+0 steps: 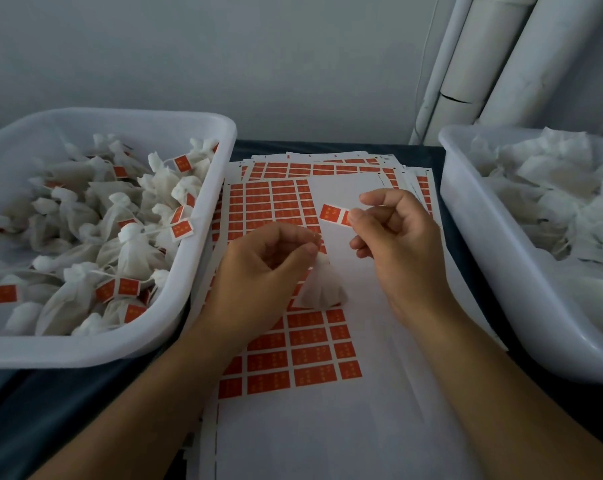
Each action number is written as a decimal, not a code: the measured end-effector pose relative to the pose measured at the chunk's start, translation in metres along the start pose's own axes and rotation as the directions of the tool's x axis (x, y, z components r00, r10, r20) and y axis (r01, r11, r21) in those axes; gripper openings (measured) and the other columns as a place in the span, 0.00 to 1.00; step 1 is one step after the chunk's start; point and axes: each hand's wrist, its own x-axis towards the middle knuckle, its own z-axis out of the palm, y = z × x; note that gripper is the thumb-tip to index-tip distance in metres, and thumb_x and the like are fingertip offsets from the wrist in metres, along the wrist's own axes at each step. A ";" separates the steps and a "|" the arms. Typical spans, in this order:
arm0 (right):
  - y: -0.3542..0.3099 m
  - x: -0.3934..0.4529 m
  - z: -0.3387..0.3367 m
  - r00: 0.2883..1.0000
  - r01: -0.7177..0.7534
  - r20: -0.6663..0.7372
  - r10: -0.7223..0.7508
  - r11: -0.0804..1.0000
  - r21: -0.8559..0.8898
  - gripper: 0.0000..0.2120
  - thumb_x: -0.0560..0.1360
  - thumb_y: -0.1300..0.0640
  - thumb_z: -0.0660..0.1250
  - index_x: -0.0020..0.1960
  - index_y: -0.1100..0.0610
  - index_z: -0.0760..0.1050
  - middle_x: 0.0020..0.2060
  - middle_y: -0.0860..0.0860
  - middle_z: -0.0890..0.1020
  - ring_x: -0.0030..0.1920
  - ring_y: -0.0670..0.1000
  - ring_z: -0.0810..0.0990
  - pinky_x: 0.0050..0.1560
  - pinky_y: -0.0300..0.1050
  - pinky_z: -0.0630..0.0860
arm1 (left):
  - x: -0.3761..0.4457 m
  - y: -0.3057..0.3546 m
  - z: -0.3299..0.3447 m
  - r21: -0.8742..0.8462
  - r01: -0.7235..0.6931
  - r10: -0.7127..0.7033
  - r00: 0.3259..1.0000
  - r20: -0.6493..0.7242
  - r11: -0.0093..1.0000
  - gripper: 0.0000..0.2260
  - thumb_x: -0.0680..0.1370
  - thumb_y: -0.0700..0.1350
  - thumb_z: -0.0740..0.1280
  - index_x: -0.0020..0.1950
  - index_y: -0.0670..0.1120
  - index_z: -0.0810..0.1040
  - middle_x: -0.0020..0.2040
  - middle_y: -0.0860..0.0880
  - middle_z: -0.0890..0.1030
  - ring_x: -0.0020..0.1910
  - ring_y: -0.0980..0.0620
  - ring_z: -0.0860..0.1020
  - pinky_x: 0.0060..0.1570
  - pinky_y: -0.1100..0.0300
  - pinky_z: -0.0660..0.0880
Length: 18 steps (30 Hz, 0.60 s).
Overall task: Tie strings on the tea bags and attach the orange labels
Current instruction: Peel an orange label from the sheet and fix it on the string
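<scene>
Pinching an orange label [333, 214] between thumb and forefinger of the right hand [393, 244], other fingers curled, label lifted above the sticker sheets [314, 355]. Gripping the gathered neck of a white tea bag [322, 289] with the left hand [258, 271], fingertips closed together at its top, bag body resting on the sheets just below. String too thin to make out, possibly running between the two hands. Sitting at left, a white tub [203, 216] heaped with finished tea bags [127, 237] bearing orange tags. Standing at right, a second white tub [473, 237] holding unlabelled bags [549, 188]. Spread between the tubs, sheets of orange stickers on a dark table [50, 403], partly peeled.
</scene>
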 end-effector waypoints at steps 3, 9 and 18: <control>-0.002 -0.001 0.000 0.999 0.016 0.050 -0.018 0.999 0.039 0.09 0.79 0.52 0.70 0.58 0.49 0.77 0.40 0.45 0.84 0.40 0.48 0.85 0.40 0.36 0.80 | -0.002 0.004 0.001 -0.123 -0.029 0.027 0.999 -0.016 0.992 0.09 0.81 0.37 0.68 0.50 0.50 0.84 0.48 0.56 0.86 0.51 0.56 0.84 0.49 0.66 0.81; -0.007 -0.003 0.000 0.990 0.077 0.108 -0.091 0.989 0.127 0.09 0.77 0.52 0.69 0.57 0.49 0.77 0.39 0.48 0.83 0.36 0.50 0.83 0.37 0.38 0.79 | -0.003 0.006 0.002 -0.190 -0.035 0.042 0.998 0.037 0.981 0.11 0.81 0.34 0.66 0.55 0.49 0.82 0.50 0.56 0.86 0.46 0.52 0.86 0.41 0.63 0.82; -0.006 -0.005 0.000 0.974 0.066 0.211 -0.079 0.995 0.069 0.10 0.76 0.54 0.70 0.56 0.50 0.78 0.36 0.47 0.83 0.36 0.47 0.83 0.37 0.36 0.79 | -0.004 0.004 0.002 -0.193 -0.040 0.066 0.989 0.131 0.980 0.14 0.81 0.35 0.67 0.62 0.51 0.80 0.48 0.55 0.87 0.48 0.54 0.86 0.42 0.66 0.81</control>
